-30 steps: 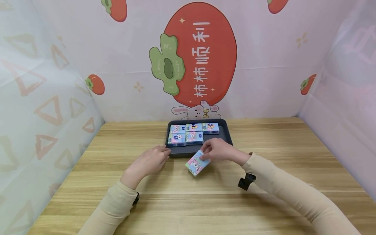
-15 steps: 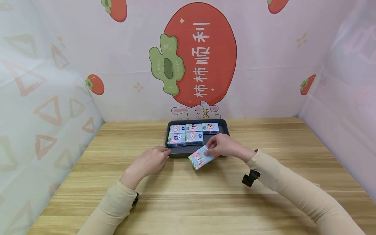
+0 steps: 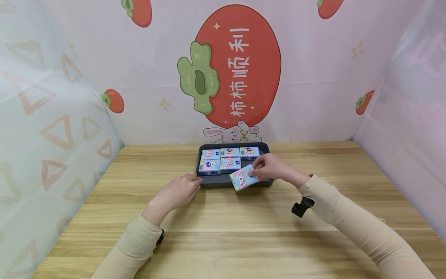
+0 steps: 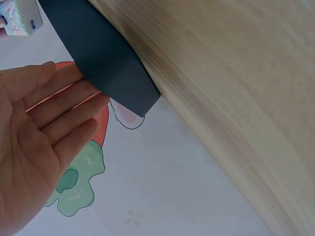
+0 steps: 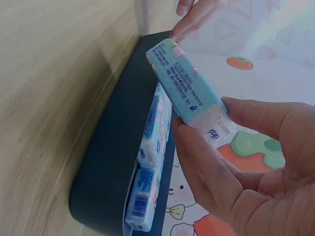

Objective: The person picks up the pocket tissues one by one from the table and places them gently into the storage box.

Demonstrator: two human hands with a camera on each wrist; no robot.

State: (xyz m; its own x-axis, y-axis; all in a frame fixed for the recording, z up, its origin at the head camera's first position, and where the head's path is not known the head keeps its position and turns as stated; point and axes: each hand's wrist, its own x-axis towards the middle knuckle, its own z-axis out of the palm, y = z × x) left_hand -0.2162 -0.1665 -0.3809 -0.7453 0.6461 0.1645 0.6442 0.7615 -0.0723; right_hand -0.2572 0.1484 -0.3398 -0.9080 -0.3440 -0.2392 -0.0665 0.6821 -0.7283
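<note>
My right hand (image 3: 275,168) pinches a pocket tissue pack (image 3: 242,178) by one end, between thumb and fingers. The pack, pale blue and pink with a cartoon bear, is tilted and overlaps the front rim of a dark grey tray (image 3: 217,183). In the right wrist view its printed side (image 5: 182,81) faces the camera. Several similar tissue packs (image 3: 230,164) lie in two rows inside the tray, with three in the back row. My left hand (image 3: 178,190) rests with extended fingertips at the tray's front left corner, as the left wrist view also shows its fingers (image 4: 64,105) against the tray wall.
A light wooden table (image 3: 216,248) bears the tray near its back edge. Behind stands a white backdrop (image 3: 313,112) printed with persimmons and a rabbit, and patterned side walls close off left and right. A black wrist camera (image 3: 302,207) hangs below the right sleeve.
My right hand has moved right and a little farther back with the tissue pack, bringing it from in front of the tray to over its front rim. My left hand has stayed put.
</note>
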